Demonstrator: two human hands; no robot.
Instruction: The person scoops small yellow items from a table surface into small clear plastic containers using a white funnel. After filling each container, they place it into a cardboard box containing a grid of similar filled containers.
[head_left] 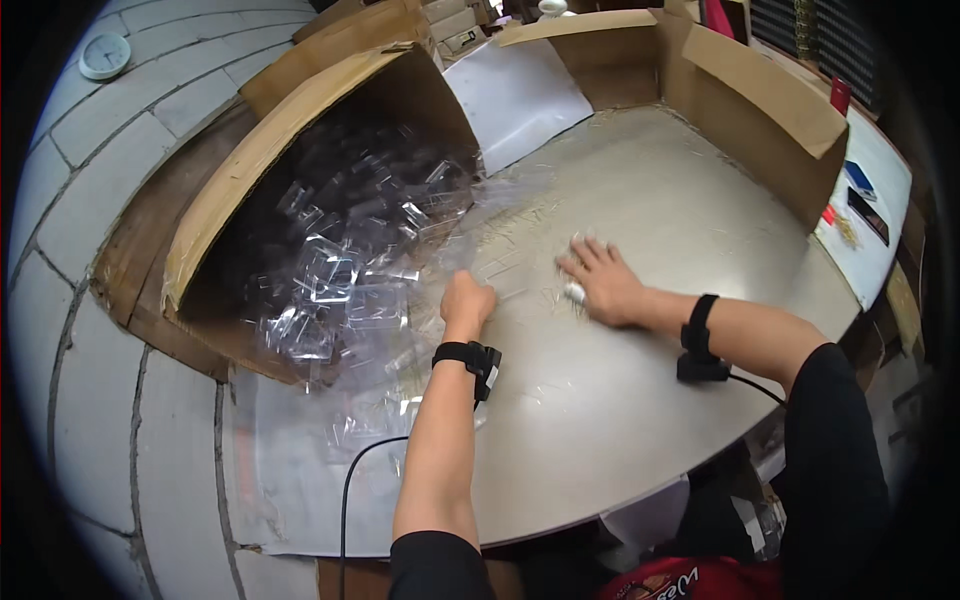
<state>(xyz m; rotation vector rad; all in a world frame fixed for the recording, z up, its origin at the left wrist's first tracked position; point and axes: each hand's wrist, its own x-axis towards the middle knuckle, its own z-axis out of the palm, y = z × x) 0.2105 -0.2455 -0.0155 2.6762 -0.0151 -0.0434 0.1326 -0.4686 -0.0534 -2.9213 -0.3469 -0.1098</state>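
My left hand [466, 303] is closed in a fist at the right edge of a heap of clear plastic boxes [378, 305]. Whatever its fingers may hold is hidden. My right hand [605, 285] lies low over the grey tabletop [640, 400], fingers spread and palm down. Something small and white [575, 291] shows at its thumb; I cannot tell whether it is worn or lies beneath. Thin, straw-coloured slivers [510, 225] are scattered on the table around both hands. The clear boxes spill out of an open cardboard box [250, 160] lying on its side.
Cardboard panels [760, 90] wall the table's far and right sides. A white sheet [520, 95] hangs at the back. On a white side surface at right lie a dark phone-like object [868, 216] and a blue box [859, 180]. Cables trail from both wrist straps. A block wall [90, 300] stands left.
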